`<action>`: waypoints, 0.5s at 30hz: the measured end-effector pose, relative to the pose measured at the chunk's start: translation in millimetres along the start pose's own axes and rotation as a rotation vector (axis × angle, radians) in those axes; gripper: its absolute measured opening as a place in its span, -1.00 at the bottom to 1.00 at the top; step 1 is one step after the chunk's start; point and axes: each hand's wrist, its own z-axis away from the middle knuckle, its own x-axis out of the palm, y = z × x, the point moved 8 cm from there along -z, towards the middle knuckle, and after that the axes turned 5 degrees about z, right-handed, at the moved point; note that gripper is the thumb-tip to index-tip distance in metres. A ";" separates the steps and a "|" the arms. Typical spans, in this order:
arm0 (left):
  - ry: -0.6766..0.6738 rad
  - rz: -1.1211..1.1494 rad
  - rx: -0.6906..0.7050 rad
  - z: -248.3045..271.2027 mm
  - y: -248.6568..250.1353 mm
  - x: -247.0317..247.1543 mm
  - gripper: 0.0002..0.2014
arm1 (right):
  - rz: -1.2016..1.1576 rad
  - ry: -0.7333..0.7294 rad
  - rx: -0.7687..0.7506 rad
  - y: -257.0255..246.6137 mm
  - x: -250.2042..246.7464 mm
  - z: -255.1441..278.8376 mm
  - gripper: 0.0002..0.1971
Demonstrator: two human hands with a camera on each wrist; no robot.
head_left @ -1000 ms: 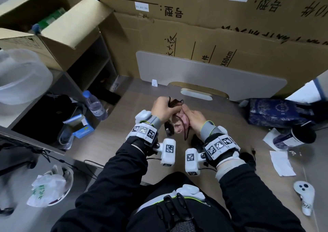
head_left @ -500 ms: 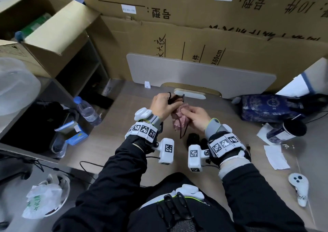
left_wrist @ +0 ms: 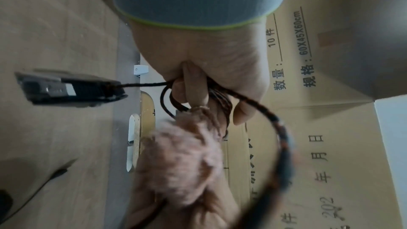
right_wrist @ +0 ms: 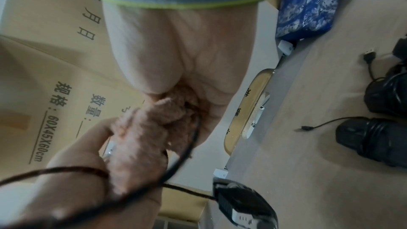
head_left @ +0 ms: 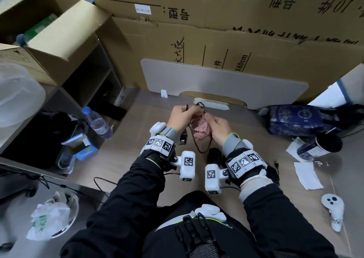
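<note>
A pink fluffy pom-pom hangs on a brown braided cord above the wooden table. My left hand grips several turns of the cord in curled fingers. A small black fob dangles from the cord to the left of that hand. My right hand closes round the pom-pom, with the cord running under it. The fob hangs just above the table.
A water bottle and blue box lie left. A blue patterned bag, dark cup, papers and white controller lie right. A black object sits under my right wrist. A grey board leans on the cardboard boxes behind.
My hands have drawn slightly apart, so more of the pink pom-pom shows between them. A loop of cord now hangs lower toward me.
</note>
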 end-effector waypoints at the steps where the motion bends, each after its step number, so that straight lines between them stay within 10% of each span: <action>1: 0.018 0.068 -0.029 0.0 0.0 -0.3 -0.80 | -0.007 -0.023 -0.024 -1.8 1.8 -0.8 -0.67; 15: -0.037 -0.197 -0.020 4.4 -5.3 -8.8 -0.47 | -0.455 0.147 0.137 2.3 -8.5 -11.3 -0.60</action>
